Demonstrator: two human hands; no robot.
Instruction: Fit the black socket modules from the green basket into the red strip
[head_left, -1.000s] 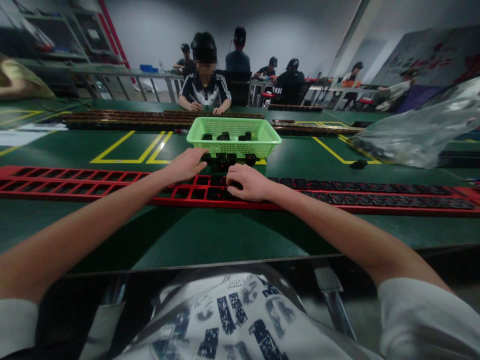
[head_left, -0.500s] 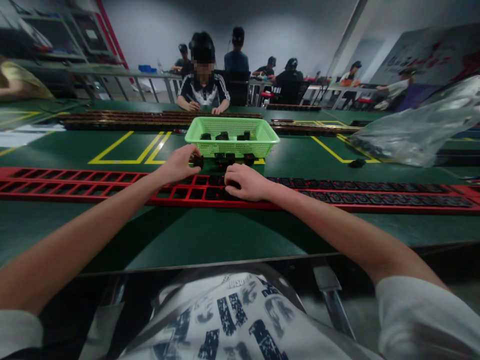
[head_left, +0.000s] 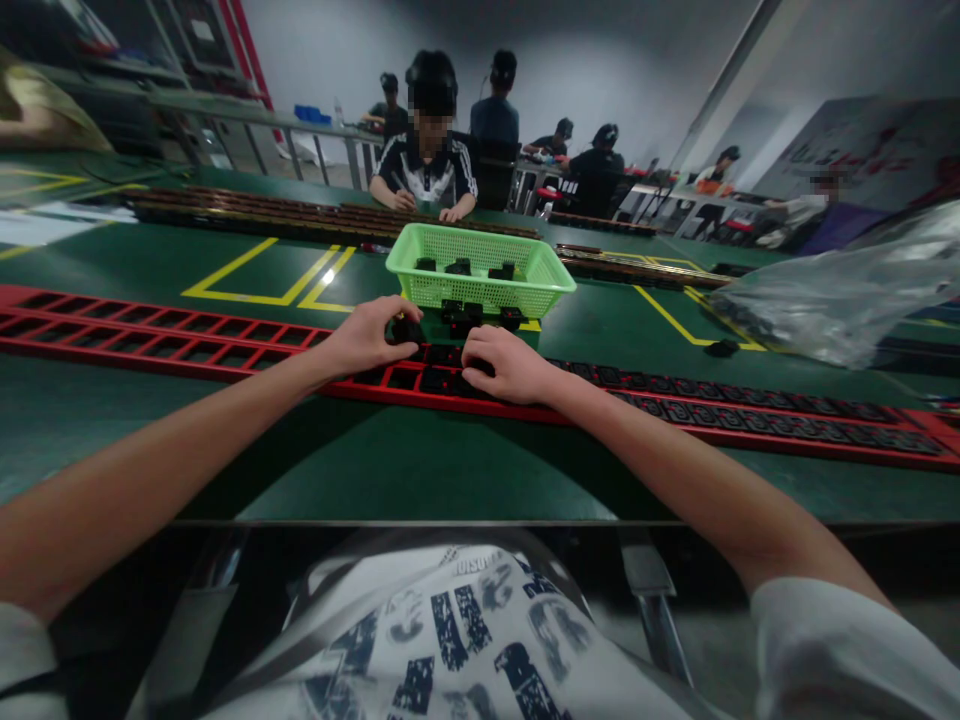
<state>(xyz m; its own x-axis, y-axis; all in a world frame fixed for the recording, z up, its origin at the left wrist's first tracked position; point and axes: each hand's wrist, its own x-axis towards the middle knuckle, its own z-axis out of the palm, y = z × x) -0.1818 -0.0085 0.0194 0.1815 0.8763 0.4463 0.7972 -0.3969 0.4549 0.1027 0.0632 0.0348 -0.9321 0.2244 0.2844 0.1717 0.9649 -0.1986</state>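
Between the thumb and fingers of my left hand (head_left: 375, 332) is a small black plastic part (head_left: 405, 330), held just above the red slotted frame (head_left: 352, 390). My right hand (head_left: 506, 364) rests on the frame's filled portion with its fingers curled down; whatever lies under the fingertips is hidden. Black parts fill the slots from about my right hand to the right end, while the slots to the left are bare. Beyond my hands stands a light green mesh basket (head_left: 480, 290) with several black parts in it. A few more black parts (head_left: 461, 318) lie in front of the basket.
Long dark brown strips (head_left: 262, 212) lie across the far side of the green table (head_left: 420, 460). A clear plastic bag (head_left: 847, 290) sits at the right, near a loose black piece (head_left: 722, 348). A co-worker (head_left: 427, 150) sits opposite; other people work farther back.
The view has tilted, so the frame now slopes down to the right. My left hand, with its black part, has come slightly closer to the slots beside my right hand, which stays at the frame.
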